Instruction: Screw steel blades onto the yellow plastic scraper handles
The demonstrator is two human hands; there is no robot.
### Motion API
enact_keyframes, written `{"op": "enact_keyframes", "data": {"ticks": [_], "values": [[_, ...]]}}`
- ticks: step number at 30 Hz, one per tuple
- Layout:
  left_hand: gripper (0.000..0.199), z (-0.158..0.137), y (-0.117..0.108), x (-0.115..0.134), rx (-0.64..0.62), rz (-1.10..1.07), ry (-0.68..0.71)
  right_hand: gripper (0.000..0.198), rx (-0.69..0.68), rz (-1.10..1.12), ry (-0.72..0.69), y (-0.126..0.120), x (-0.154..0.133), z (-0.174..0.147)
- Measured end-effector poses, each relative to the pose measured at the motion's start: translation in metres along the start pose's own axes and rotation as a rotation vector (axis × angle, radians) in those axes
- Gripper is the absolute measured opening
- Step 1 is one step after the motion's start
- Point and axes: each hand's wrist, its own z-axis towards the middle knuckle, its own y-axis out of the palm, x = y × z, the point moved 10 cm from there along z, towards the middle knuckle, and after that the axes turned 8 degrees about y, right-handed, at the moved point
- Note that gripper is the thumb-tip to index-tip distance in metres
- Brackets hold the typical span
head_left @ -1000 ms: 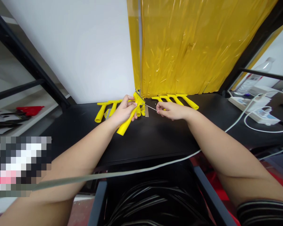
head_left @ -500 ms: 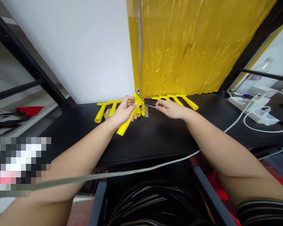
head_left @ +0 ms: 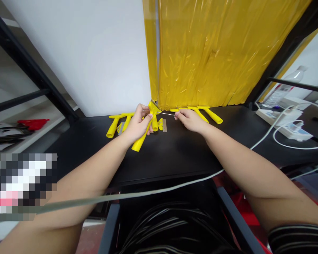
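Note:
My left hand (head_left: pixel 139 122) is closed around a yellow scraper (head_left: pixel 139 142) with a metal blade edge at its head. The scraper is tilted, its handle end toward me and its head up near the back panel. My right hand (head_left: pixel 187 119) pinches a thin screwdriver (head_left: pixel 167 114); only the shiny shaft shows, the rest is hidden in the fingers. Its tip meets the scraper head near a small screw. Just below lies a small yellow blade holder (head_left: pixel 161 124) with a metal blade (head_left: pixel 164 125).
More yellow scrapers (head_left: pixel 111 130) lie left of my hands, and several yellow handles (head_left: pixel 214 116) lie to the right along the panel. A white cable (head_left: pixel 159 192) crosses in front of me. White power strips (head_left: pixel 288 125) and a plastic bottle (head_left: pixel 283 90) stand at right.
My right hand has shifted slightly up, and the screwdriver shaft is more level. The scraper head has moved a little up and left in my left hand.

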Motion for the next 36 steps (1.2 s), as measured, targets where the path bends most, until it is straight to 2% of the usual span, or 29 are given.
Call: {"op": "enact_keyframes", "data": {"ticks": [2,5,8,11,14,15,18,22,26,29,31,33,36], "values": [[0.028,0.0,0.001,0.001,-0.008,-0.004,0.006,0.045,-0.042,0.029,0.006,0.004,0.002,0.001],[0.03,0.0,0.001,0.0,-0.004,-0.017,0.007,0.029,-0.027,0.079,-0.02,0.003,0.001,-0.001],[0.031,0.0,-0.002,-0.001,0.014,-0.012,0.005,0.026,0.025,0.067,-0.053,-0.002,-0.002,-0.003],[0.029,0.0,-0.001,0.0,0.009,0.01,0.01,0.018,0.077,0.011,-0.011,-0.009,0.0,-0.001],[0.029,0.0,0.001,0.002,-0.004,0.013,0.021,0.039,0.019,0.006,0.019,-0.007,0.001,0.001],[0.03,0.0,0.001,0.003,-0.004,0.009,0.025,0.04,0.007,0.023,0.021,-0.006,0.001,0.0],[0.032,0.0,-0.002,0.0,0.008,0.006,0.017,0.027,0.009,0.098,-0.015,-0.007,-0.002,-0.003],[0.03,0.001,-0.004,-0.002,0.016,0.009,0.015,0.023,0.042,0.07,-0.039,-0.01,-0.003,-0.002],[0.027,0.0,0.0,0.004,-0.011,0.004,0.041,0.048,0.015,0.037,0.026,-0.009,0.004,0.001],[0.028,0.0,0.0,0.005,-0.002,-0.002,0.03,0.029,-0.016,0.087,-0.067,-0.009,-0.007,-0.005],[0.028,0.0,-0.002,0.005,0.02,-0.01,0.017,0.028,0.016,0.098,-0.132,-0.012,-0.015,-0.008],[0.028,0.0,-0.003,0.005,0.033,-0.022,0.01,0.023,0.074,0.071,-0.122,-0.016,-0.015,-0.007],[0.031,-0.001,-0.002,0.007,0.037,-0.03,0.017,0.046,0.074,0.04,-0.038,-0.013,-0.008,-0.002]]}}
